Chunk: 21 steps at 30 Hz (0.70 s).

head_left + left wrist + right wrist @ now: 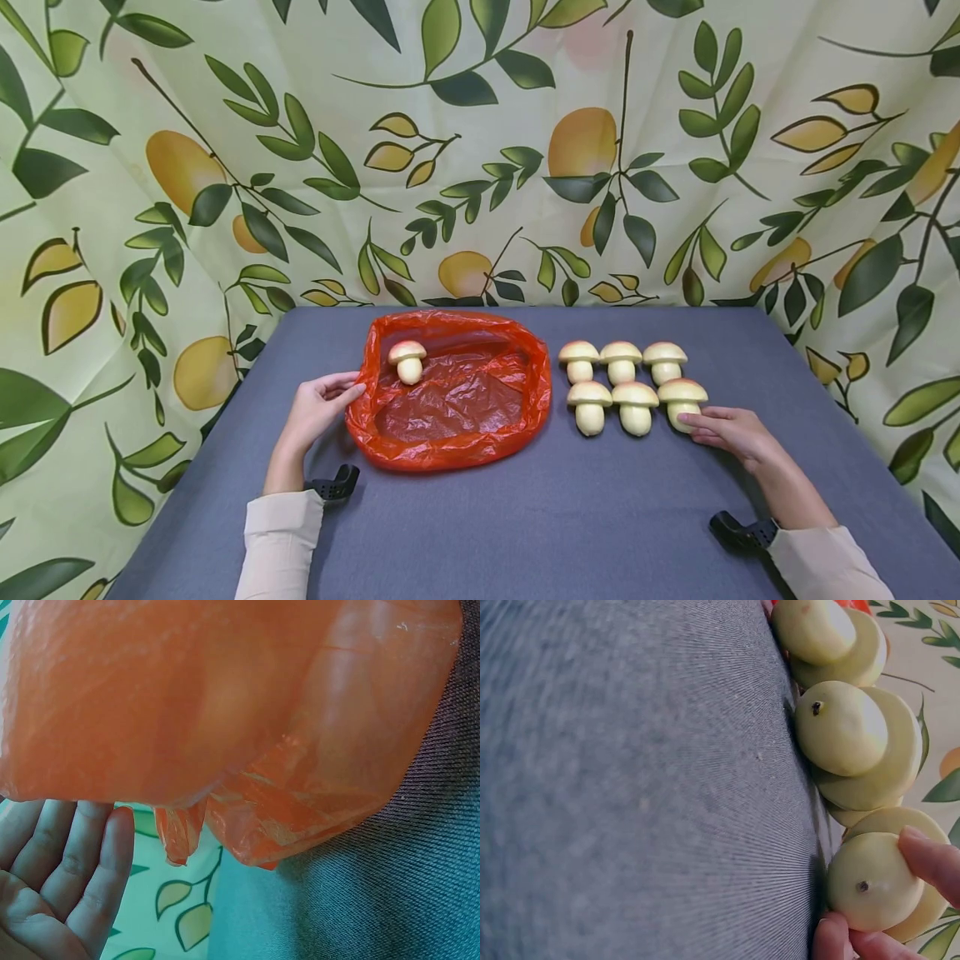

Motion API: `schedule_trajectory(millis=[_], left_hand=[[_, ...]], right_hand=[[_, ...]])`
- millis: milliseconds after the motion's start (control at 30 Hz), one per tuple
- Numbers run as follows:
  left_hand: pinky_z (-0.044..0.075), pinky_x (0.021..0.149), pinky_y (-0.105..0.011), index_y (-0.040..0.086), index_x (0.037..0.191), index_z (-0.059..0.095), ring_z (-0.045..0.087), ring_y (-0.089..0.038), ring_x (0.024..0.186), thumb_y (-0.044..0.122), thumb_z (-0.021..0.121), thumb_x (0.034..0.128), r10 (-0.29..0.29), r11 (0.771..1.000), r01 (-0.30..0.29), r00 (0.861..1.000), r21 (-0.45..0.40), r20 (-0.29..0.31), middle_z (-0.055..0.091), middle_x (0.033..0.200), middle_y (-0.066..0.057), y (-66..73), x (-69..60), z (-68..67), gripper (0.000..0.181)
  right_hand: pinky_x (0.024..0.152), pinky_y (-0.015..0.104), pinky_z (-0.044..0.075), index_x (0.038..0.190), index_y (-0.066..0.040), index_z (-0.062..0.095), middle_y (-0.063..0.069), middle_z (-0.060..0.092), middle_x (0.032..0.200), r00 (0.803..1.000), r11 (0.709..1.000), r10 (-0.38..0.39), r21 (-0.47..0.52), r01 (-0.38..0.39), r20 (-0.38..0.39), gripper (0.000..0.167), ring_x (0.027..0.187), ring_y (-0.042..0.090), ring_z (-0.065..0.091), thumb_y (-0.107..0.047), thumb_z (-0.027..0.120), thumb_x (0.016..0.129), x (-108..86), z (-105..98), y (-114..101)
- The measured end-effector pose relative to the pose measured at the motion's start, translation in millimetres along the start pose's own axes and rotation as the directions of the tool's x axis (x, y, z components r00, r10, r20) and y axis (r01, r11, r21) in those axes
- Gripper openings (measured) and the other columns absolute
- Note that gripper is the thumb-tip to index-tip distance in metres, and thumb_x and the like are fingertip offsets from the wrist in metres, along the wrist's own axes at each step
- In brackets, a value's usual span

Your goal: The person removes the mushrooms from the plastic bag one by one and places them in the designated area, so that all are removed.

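Note:
A red plastic bag [450, 462] lies with its mouth spread wide, left of the table's middle. One toy mushroom [409, 367] with a reddish cap rests inside it near the back left. At the bag's left rim my left hand [318, 408] pinches the plastic; in the left wrist view its fingers [71, 859] go behind the bag's edge. My right hand [738, 435] holds the stem of the front right mushroom [681, 400] in a group of several. In the right wrist view, thumb and fingers lie on opposite sides of that mushroom's stem [874, 881].
Beside the held one stand more mushrooms in two rows, such as the front middle one [635, 408] and the back left one [578, 360]. A grey-blue cloth [510, 533] covers the table. Behind it hangs a leaf-patterned curtain [300, 225].

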State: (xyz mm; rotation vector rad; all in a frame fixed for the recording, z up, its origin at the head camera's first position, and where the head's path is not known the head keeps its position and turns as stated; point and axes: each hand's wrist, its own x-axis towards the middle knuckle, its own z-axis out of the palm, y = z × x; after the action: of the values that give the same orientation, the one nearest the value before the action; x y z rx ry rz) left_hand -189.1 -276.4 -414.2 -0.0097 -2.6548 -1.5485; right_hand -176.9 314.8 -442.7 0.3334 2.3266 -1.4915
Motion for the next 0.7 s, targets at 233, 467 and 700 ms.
schedule_trajectory(millis=[233,467,700], left_hand=[[0.05,0.072,-0.01,-0.006,0.12,0.063,0.062,0.011,0.077,0.021,0.066,0.0909,0.005,1.0,-0.005,1.0,0.012,0.002,0.074,0.096,-0.007,2.0,-0.5,-0.6,0.04],[0.05,0.072,-0.01,-0.006,0.12,0.063,0.061,0.012,0.076,0.021,0.066,0.0913,-0.003,1.0,0.003,1.0,0.011,0.002,0.071,0.104,-0.022,5.0,-1.2,-1.1,0.04],[0.05,0.073,-0.01,-0.005,0.12,0.064,0.061,0.011,0.077,0.022,0.066,0.0913,-0.004,1.0,0.003,1.0,0.022,0.008,0.072,0.104,-0.02,3.1,-1.2,0.1,0.039]], right_hand=[[0.067,0.018,0.055,0.128,0.023,0.043,-0.015,0.065,0.076,0.999,1.0,-0.026,-0.015,0.026,-0.021,0.069,0.067,-0.003,0.064,-0.027,0.069,0.088,-1.0,2.2,-0.8],[0.068,0.018,0.055,0.133,0.026,0.032,-0.013,0.066,0.078,1.0,0.999,-0.028,-0.02,0.028,-0.012,0.076,0.068,-0.005,0.063,-0.027,0.067,0.09,-3.3,1.9,-1.1],[0.069,0.018,0.056,0.13,0.026,0.038,-0.013,0.065,0.08,0.999,0.999,-0.042,-0.018,0.042,-0.012,0.07,0.07,-0.005,0.064,-0.025,0.067,0.09,-6.3,-0.1,-0.9]])
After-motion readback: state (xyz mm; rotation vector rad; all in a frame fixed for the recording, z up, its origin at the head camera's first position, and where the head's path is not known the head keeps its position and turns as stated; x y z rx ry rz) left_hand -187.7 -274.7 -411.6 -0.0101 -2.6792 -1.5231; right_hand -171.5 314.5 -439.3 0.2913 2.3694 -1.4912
